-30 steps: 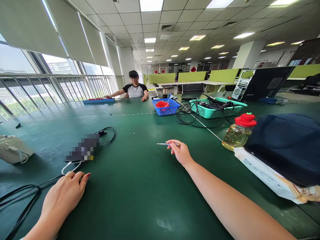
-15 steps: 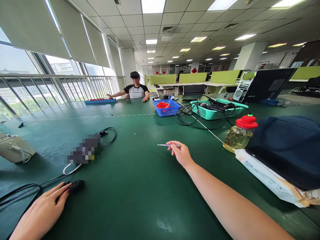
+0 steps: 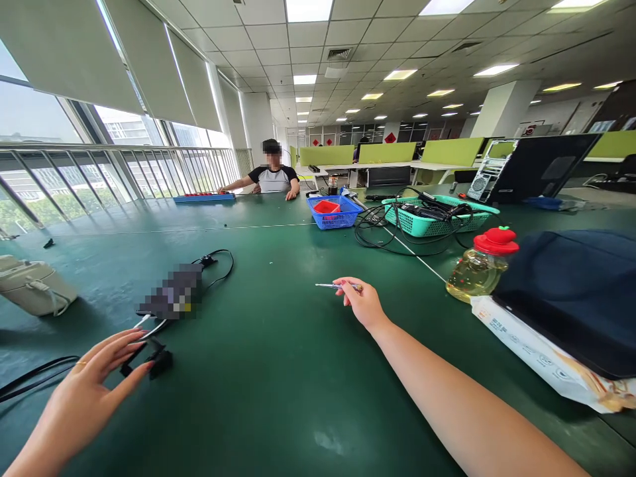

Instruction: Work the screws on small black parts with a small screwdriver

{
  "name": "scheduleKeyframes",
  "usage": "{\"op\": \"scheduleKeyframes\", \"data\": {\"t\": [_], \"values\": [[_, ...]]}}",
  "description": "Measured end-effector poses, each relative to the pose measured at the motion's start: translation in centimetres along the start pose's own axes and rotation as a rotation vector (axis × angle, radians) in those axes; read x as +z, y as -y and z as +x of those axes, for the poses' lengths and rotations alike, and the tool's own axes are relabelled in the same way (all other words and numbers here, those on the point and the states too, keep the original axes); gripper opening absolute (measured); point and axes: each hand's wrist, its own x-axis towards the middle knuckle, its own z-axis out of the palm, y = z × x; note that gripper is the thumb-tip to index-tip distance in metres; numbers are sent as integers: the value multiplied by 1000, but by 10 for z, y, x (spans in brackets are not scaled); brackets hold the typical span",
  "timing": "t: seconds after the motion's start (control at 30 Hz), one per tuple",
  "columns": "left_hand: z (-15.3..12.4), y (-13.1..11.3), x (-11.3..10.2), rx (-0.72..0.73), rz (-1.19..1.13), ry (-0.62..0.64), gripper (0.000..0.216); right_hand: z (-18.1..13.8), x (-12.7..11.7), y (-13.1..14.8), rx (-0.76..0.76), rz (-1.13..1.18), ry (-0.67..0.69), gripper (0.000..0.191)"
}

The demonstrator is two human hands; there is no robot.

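My right hand (image 3: 365,305) is closed over the table, pinching a small screwdriver (image 3: 325,285) whose thin metal shaft points left. Part of its handle shows between the fingers. At the lower left, my left hand (image 3: 97,377) has its thumb and fingers spread around a small black object (image 3: 161,362). This object lies on the green table (image 3: 278,384), and its exact kind is unclear. Just beyond that hand is a blurred-out dark device (image 3: 171,291) with a white cable and a black cable loop.
A beige bag (image 3: 34,285) stands at far left. To the right are a red-lidded bottle (image 3: 477,271), a white packet (image 3: 527,351) and a dark blue cloth item (image 3: 571,291). Farther back are a blue basket (image 3: 335,220), a green basket (image 3: 422,227) of cables, and a seated person (image 3: 273,179).
My left hand has risen from lying beside the black object, its thumb and fingers spreading apart. The right hand keeps the screwdriver in nearly the same place. The view has shifted slightly.
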Motion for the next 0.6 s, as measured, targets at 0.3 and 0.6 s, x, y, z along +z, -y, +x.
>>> {"op": "scheduleKeyframes", "data": {"t": [0.3, 0.6], "values": [[11, -16, -2, 30, 19, 239, 59, 1, 1, -3, -16, -4, 0, 44], [14, -11, 5, 17, 59, 243, 62, 3, 0, -5, -21, -23, 11, 42]]}}
